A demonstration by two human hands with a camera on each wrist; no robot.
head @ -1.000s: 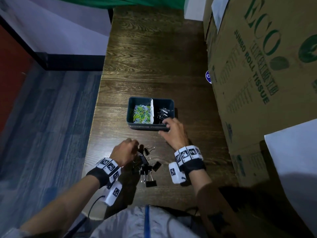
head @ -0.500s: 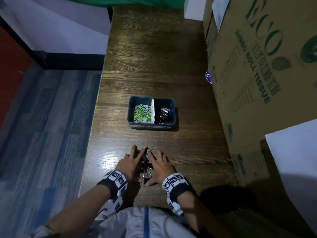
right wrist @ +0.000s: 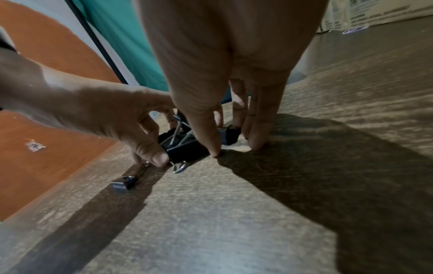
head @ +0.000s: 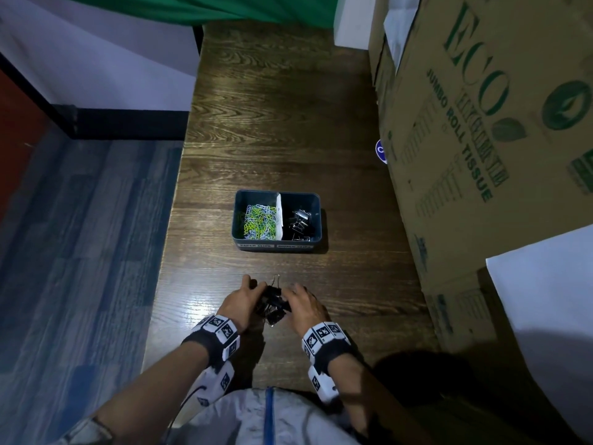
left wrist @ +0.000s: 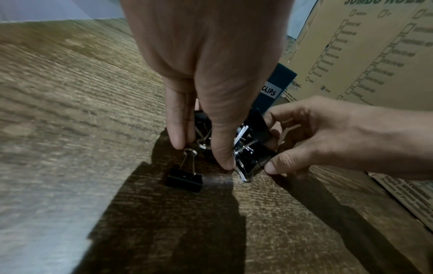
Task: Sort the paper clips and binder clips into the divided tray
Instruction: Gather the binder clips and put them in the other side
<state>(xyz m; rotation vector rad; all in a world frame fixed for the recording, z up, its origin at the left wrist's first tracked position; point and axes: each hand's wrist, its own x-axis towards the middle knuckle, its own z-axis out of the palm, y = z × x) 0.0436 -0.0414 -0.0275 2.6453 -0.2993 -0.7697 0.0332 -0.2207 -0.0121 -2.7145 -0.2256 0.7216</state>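
Left hand (head: 241, 301) fingers are curled against the binder clip pile (head: 272, 304) on the counter (head: 288, 123), right hand (head: 305, 305) pinching it from the other side; one stray binder clip (left wrist: 185, 179) is left just beside. Clips judged light, stiff, springy, wire handles prone to tangling; best gripped by the black bodies. Pile count is hidden by fingers. Divided tray (head: 278, 247) sits beyond, well apart; label text only partly readable.

Wrists: black bands (head: 200, 340) with white blocks showing black square patterns.
Top: light grey cloth (head: 244, 419), blue stripe at 6 o'clock.
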